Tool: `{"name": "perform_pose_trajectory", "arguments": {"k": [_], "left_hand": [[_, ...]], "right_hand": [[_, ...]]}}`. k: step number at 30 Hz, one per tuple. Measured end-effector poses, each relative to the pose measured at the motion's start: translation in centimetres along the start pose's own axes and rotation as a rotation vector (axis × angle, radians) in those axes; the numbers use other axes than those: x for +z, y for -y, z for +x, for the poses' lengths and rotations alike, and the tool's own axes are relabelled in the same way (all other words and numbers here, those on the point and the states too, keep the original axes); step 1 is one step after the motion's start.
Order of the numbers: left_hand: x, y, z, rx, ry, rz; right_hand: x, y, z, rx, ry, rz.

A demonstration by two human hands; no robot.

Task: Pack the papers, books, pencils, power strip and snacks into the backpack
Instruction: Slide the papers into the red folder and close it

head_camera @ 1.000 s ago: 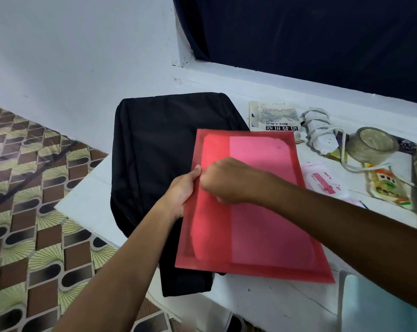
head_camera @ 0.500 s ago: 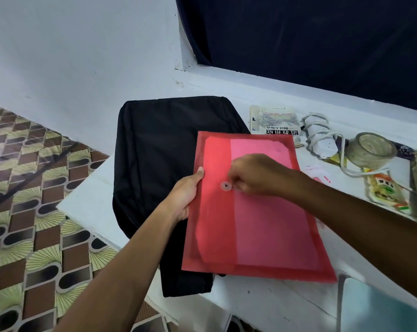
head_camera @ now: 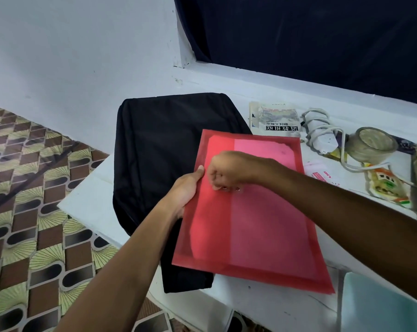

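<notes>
A red translucent document folder [head_camera: 255, 226] with papers inside lies partly on the black backpack [head_camera: 164, 149], which lies flat on the white table [head_camera: 90, 195]. My left hand [head_camera: 187, 190] grips the folder's left edge, thumb on top. My right hand [head_camera: 229, 170] hovers over the folder's middle with fingers curled at its round string-clasp buttons [head_camera: 231, 188]; what it pinches is too small to tell. A book [head_camera: 274, 119], a white power strip [head_camera: 321, 133] with coiled cord and a snack packet [head_camera: 385, 188] lie to the right.
A roll of clear tape [head_camera: 370, 144] sits by the power strip, and a pink-printed packet [head_camera: 322, 174] lies beside the folder. A pale teal sheet [head_camera: 379, 305] is at the bottom right. The white wall and dark window stand behind; patterned floor lies to the left.
My right hand moved right off the clasp, uncovering a button, then came back left over the buttons. The left hand kept its grip on the folder's edge.
</notes>
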State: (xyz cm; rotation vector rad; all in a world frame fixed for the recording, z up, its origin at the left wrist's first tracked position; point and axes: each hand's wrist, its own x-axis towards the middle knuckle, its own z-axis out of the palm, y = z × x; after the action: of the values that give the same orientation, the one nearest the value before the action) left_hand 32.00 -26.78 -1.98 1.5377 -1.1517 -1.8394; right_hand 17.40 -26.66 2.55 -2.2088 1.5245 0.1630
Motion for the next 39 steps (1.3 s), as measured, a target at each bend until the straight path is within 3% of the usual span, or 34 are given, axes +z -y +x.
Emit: {"name": "perform_pose_trajectory", "arguments": {"k": [4, 9, 15, 22, 26, 32, 35, 39], "left_hand": [[0.0, 0.0, 0.0, 0.001, 0.082, 0.006], [0.1, 0.3, -0.1, 0.009, 0.13, 0.005], [0.2, 0.5, -0.2, 0.046, 0.157, -0.01], [0.4, 0.7, -0.2, 0.048, 0.16, 0.001], [0.2, 0.5, -0.2, 0.046, 0.126, 0.005], [0.6, -2.3, -1.6, 0.127, 0.142, 0.056], [0.9, -6.2, -3.2, 0.244, 0.182, 0.162], [0.9, -13.2, -6.5, 0.39, 0.202, 0.418]], "right_hand": [[0.4, -1.2, -0.1, 0.119, -0.042, 0.321], [1.1, -1.4, -0.2, 0.31, -0.083, 0.328], [0.3, -1.5, -0.5, 0.458, 0.002, 0.448], [-0.4, -2.2, -1.4, 0.504, 0.076, 0.286], [-0.8, -3.4, -2.4, 0.522, -0.072, 0.293], [-3.0, -7.1, -4.6, 0.383, -0.66, 0.437], [-5.9, -9.0, -6.1, 0.294, -0.693, 0.496], [-9.7, -10.4, -9.0, 0.206, -0.577, 0.811]]}}
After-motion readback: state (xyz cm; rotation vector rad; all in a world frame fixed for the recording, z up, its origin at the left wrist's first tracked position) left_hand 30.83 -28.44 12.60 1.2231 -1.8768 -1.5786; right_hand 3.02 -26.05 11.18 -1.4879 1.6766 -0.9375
